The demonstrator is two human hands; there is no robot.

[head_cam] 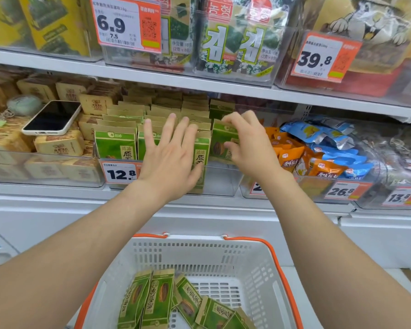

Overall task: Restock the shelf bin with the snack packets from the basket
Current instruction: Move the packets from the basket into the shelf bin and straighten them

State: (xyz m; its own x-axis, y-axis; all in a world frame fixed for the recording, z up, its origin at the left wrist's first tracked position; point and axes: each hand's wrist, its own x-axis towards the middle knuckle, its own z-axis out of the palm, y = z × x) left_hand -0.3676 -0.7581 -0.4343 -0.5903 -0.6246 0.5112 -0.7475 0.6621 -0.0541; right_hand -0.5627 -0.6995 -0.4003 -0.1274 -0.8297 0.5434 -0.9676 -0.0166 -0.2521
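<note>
A clear shelf bin (pixel 223 181) on the middle shelf holds rows of upright green-and-tan snack packets (pixel 115 144). My right hand (pixel 249 143) pinches one such packet (pixel 222 141) at the bin's right end, holding it upright above the bin's front wall. My left hand (pixel 173 153) is spread flat, fingers apart, pressing against the front packets in the middle of the bin. Below, a white basket (pixel 259 276) with orange handles holds several more green packets (pixel 159 298), lying loose at its left and bottom.
A white phone (pixel 52 118) lies on tan boxes in the bin to the left. A bin of orange and blue packets (pixel 318 157) stands to the right. Seaweed packs (pixel 233 41) fill the shelf above. Price tags hang on the bin fronts.
</note>
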